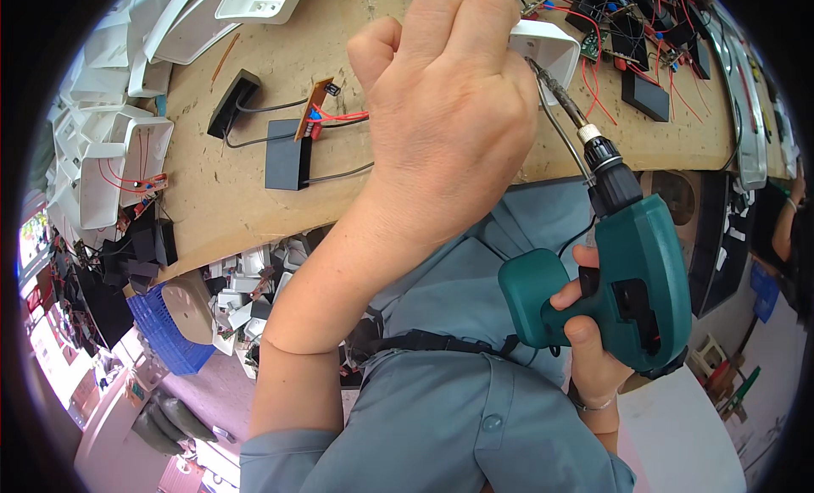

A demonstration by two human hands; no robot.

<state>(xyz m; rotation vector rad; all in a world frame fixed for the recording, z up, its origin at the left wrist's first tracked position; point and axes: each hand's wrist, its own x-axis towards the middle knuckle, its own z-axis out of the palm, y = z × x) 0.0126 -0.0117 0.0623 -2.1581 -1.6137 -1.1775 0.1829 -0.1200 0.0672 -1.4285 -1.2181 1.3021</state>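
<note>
Hands: left hand (449,94) grips white housing (547,48); right hand (589,340) holds green drill (627,281).

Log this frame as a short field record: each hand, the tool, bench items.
left hand: closed on a white plastic housing at the bench edge
right hand: grips the green cordless screwdriver
tool tip: bit angled up to the housing
bench: wooden top with a black box, a small circuit board, red and black wires
left of bench: stacked white housings
</note>
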